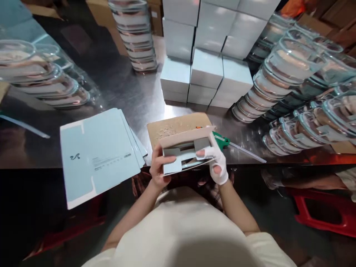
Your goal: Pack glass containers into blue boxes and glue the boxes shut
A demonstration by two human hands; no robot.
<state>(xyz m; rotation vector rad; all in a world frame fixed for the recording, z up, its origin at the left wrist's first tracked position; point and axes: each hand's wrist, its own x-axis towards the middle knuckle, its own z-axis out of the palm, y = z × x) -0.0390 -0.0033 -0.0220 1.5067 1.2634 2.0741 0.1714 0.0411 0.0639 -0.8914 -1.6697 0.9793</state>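
Both my hands hold a light blue carton (185, 154) that is partly folded, its open side toward me and its flaps showing grey inside. My left hand (159, 168), bare, grips the carton's left end with the thumb on a flap. My right hand (217, 161), in a white fingerless glove, grips the right end with fingers pressing a flap inward. The carton is held just above the near edge of the steel table (133, 96).
A stack of flat blue carton blanks (98, 155) lies at my left, overhanging the edge. A brown cardboard sheet (178, 128) and a green tool (222, 140) lie behind the carton. Folded blue boxes (207, 70) are piled behind. Stacks of glass dishes stand left (41, 78), centre (136, 33) and right (294, 85). A red stool (325, 213) stands below right.
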